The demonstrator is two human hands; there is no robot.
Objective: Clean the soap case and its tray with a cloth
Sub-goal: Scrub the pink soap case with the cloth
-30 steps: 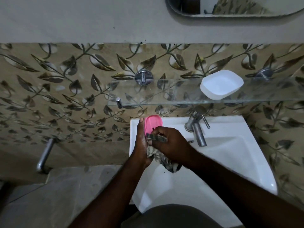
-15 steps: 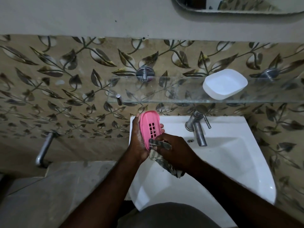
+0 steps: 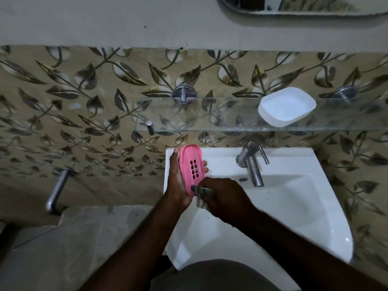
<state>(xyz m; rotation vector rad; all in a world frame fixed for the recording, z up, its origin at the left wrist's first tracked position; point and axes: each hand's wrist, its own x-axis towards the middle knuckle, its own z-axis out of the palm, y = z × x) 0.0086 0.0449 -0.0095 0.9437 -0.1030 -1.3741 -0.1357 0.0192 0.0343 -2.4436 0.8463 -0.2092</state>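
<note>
Presently: pink slotted soap tray [image 3: 191, 168] held up on edge, its long axis running away from the person, slotted face turned right. It sits above the rear left corner of the white wash basin [image 3: 294, 156], clear of the rim. Near end of the tray meets a patterned cloth [image 3: 201, 203]; most of the cloth is hidden inside the fist.

Chrome tap [image 3: 253, 164] stands at the back of the basin, right of the tray and apart from it, spout pointing into the bowl. Above it, a glass shelf [image 3: 210, 120] on round metal brackets. White soap case [image 3: 286, 106] rests on the shelf, open side up, well apart from the tray. Wall behind is tan tile with a dark leaf pattern [image 3: 84, 101], plain grey band above that, and the lower edge of a mirror [image 3: 294, 5] at the top. Left of the basin: a grey stone ledge [image 3: 84, 238] and a bent metal pipe [image 3: 57, 189] coming off the wall. Light is dim.

Left hand [image 3: 175, 181] cradles the tray from behind, thumb along the far left edge, two fingertips [image 3: 204, 164] wrapped round onto the right edge. Right hand [image 3: 222, 196] has its fingers curled tight round the cloth, pressing it against the tray's near end.
</note>
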